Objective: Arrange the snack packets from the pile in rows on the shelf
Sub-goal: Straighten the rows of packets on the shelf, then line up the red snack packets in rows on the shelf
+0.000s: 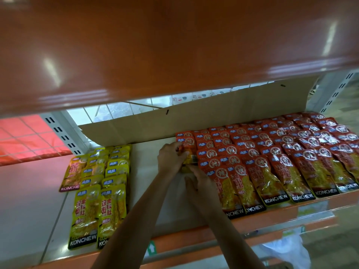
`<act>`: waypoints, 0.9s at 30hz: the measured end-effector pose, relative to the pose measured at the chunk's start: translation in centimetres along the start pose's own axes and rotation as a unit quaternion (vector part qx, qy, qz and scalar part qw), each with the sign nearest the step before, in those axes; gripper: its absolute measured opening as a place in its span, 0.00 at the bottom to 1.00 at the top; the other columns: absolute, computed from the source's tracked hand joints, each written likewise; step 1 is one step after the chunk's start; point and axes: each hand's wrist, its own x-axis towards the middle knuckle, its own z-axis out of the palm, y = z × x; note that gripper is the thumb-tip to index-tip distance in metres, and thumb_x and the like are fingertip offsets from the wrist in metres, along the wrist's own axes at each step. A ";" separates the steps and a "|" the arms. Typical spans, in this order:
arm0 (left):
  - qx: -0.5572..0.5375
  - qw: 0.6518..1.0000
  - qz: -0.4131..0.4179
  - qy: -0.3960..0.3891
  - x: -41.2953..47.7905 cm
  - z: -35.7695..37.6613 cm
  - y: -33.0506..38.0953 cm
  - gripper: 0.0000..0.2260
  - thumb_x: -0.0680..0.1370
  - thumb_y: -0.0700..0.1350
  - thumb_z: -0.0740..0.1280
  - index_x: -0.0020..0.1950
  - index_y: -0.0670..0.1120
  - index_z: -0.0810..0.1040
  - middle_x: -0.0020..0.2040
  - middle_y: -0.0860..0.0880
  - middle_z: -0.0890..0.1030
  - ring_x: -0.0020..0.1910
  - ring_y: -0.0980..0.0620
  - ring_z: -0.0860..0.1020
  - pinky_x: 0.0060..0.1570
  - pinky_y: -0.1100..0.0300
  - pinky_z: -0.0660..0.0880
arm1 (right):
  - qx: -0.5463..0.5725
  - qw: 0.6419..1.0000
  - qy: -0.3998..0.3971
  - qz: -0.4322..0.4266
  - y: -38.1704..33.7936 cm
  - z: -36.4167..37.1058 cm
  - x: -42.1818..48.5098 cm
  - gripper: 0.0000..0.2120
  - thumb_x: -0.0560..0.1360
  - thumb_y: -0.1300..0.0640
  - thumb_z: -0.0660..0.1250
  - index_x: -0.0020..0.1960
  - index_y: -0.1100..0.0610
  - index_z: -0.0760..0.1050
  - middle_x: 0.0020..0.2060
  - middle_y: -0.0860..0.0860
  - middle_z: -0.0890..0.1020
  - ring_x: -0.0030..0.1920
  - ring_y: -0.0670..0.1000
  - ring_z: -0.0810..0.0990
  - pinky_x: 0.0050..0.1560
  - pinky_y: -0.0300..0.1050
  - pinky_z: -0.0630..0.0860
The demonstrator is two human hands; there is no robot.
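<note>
Head camera view, looking down onto a white shelf board with an orange front edge. My left hand and right hand are close together, the fingers of both curled onto one small glossy red-and-yellow snack packet. I hold it at the left edge of the overlapping rows of red snack packets that fill the shelf's right side. Shorter rows of yellow snack packets lie well apart on the left. A brown cardboard sheet stands along the back.
</note>
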 end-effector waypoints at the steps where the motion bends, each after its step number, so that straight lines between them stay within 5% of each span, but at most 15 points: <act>1: 0.003 1.000 -0.001 -0.001 0.0 0.0 0.0 0.19 0.75 0.51 0.71 0.65 0.49 0.77 0.58 0.45 0.80 0.55 0.48 0.79 0.59 0.54 0.74 | 0.000 1.000 -0.001 -0.002 0.0 0.0 0.0 0.16 0.77 0.64 0.63 0.65 0.59 0.73 0.55 0.54 0.81 0.55 0.52 0.79 0.55 0.37 0.71; 11: 0.052 0.997 0.040 0.031 -1.9 -1.6 -0.5 0.14 0.79 0.48 0.65 0.63 0.50 0.77 0.53 0.44 0.79 0.50 0.46 0.79 0.49 0.55 0.74 | -0.008 1.000 -0.003 -0.029 -0.5 0.8 0.3 0.15 0.78 0.62 0.63 0.65 0.57 0.74 0.56 0.52 0.81 0.56 0.49 0.79 0.56 0.36 0.71; 15: 0.073 0.995 0.048 0.055 -3.3 -4.0 -1.9 0.16 0.78 0.45 0.66 0.66 0.48 0.76 0.58 0.44 0.78 0.54 0.46 0.79 0.53 0.54 0.74 | -0.045 0.996 0.005 -0.072 -1.7 1.9 0.4 0.14 0.77 0.62 0.65 0.62 0.58 0.77 0.55 0.53 0.82 0.55 0.50 0.80 0.55 0.37 0.71; 20: 0.097 0.990 0.061 0.086 -5.6 -7.8 -4.1 0.16 0.78 0.45 0.65 0.66 0.46 0.76 0.60 0.43 0.78 0.58 0.45 0.77 0.58 0.54 0.72 | -0.045 0.995 -0.055 -0.065 -3.7 5.0 1.1 0.19 0.79 0.60 0.61 0.69 0.61 0.70 0.66 0.55 0.75 0.67 0.53 0.71 0.68 0.43 0.65; 27: 0.111 0.986 0.019 0.124 -8.4 -13.6 -8.9 0.15 0.76 0.43 0.66 0.63 0.45 0.78 0.57 0.42 0.79 0.56 0.40 0.76 0.52 0.52 0.72 | -0.053 0.991 -0.087 -0.092 -8.3 10.8 0.8 0.15 0.76 0.62 0.62 0.63 0.59 0.74 0.59 0.55 0.79 0.62 0.56 0.74 0.62 0.47 0.69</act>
